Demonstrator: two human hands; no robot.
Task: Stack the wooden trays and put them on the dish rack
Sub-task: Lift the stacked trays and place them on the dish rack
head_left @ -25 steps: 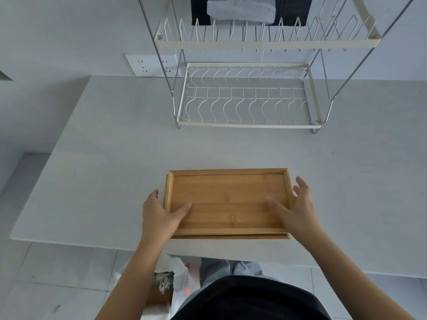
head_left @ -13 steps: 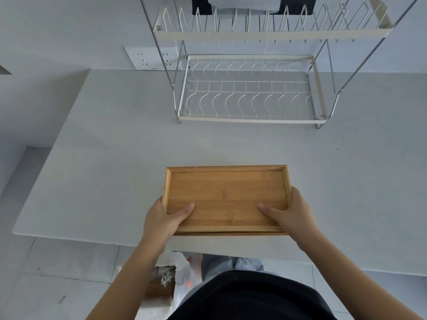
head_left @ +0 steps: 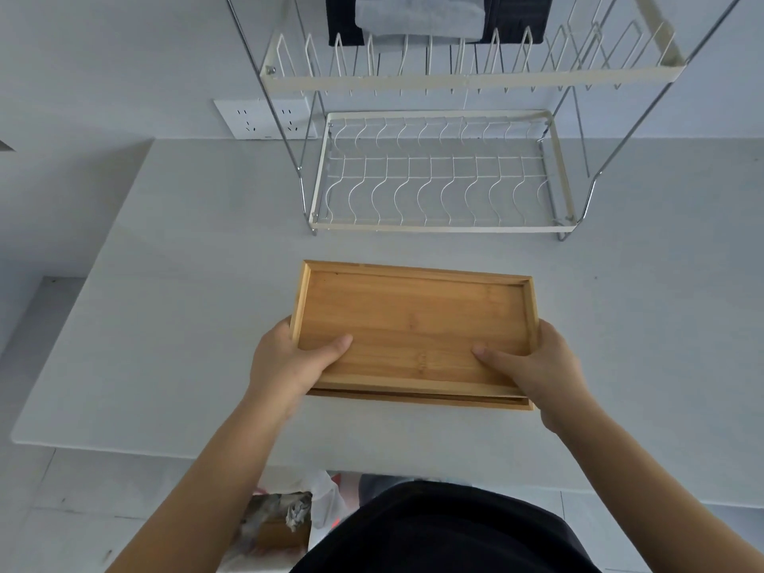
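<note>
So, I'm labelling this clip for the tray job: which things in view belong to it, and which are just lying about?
Part of the job:
stacked wooden trays
left hand and right hand, gripping the stack's ends
dish rack, lower tier bare

Just lying about:
wall socket
folded cloths behind the rack
bag on the floor

We see bare table [head_left: 198,291] between the stacked trays [head_left: 413,328] and the dish rack [head_left: 438,229], with open room on both sides. The rack's lower shelf [head_left: 438,188] holds nothing; its upper shelf [head_left: 467,78] overhangs it, and slanted metal legs [head_left: 620,146] flank the opening (cloths [head_left: 417,14] hang behind).
</note>
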